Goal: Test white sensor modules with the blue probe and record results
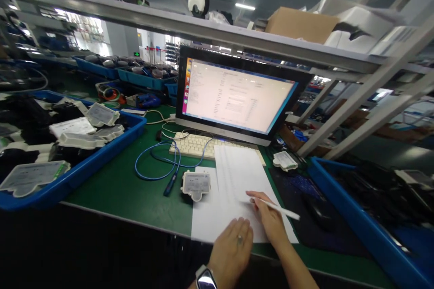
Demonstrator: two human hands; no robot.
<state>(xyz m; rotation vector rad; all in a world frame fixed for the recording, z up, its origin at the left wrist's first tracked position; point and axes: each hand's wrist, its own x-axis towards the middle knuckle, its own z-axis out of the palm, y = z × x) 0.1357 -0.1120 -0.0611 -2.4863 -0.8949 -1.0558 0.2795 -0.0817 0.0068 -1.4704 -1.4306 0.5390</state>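
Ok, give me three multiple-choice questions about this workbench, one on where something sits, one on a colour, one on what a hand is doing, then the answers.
1. Where does the small white device lie?
A. on the keyboard
B. on the green mat, at the left edge of the paper sheets
C. inside the left blue bin

2. What colour is the looped cable in front of the keyboard?
A. red
B. yellow
C. blue

3. What is the right hand doing?
A. holding a white pen over the paper
B. typing
C. gripping the monitor

Answers: 1 B, it rests beside the paper sheets, partly over their edge. 2 C, the loop is plainly blue. 3 A, the pen lies between its fingers while the left hand rests flat on the paper.
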